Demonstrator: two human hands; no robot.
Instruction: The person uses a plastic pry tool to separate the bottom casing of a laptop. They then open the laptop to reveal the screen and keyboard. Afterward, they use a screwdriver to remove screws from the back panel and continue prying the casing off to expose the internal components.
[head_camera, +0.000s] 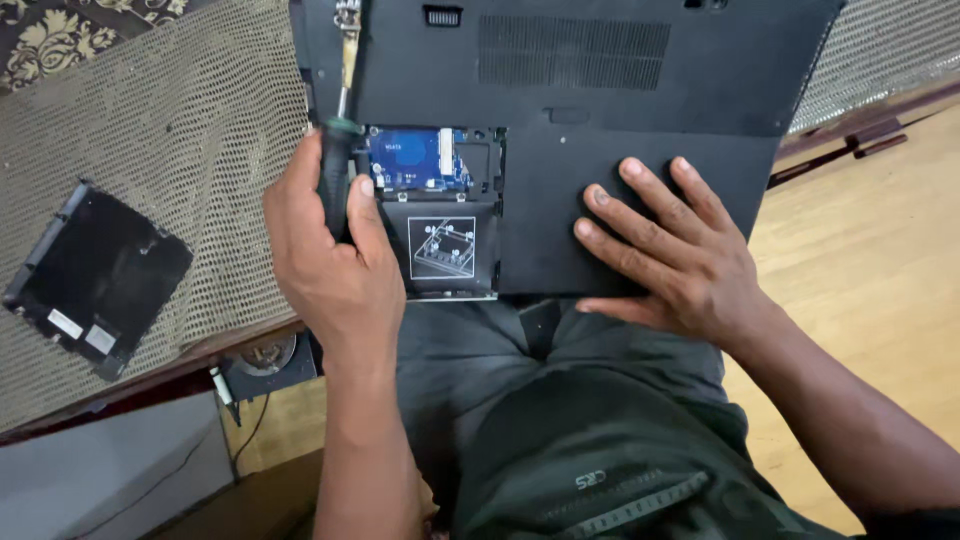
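Left hand fist-wrapped around black screwdriver, tip at far-left corner of upturned laptop. Right hand spread flat, pressing laptop base right of open bay with blue circuit board. Removed cover panel lies on mesh mat, left.

Bare forearms, no sleeves; dark grey-green trousers with pale lettering.

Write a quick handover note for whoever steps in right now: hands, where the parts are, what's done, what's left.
Left hand grips the screwdriver, tip up near the laptop's left edge.
Right hand lies flat on the laptop's underside, steadying it on the lap.
Done: the bay cover is off; the blue circuit board and drive bay are exposed.
A flat black panel lies on the mesh mat, left.
Left: the rest of the base remains on.
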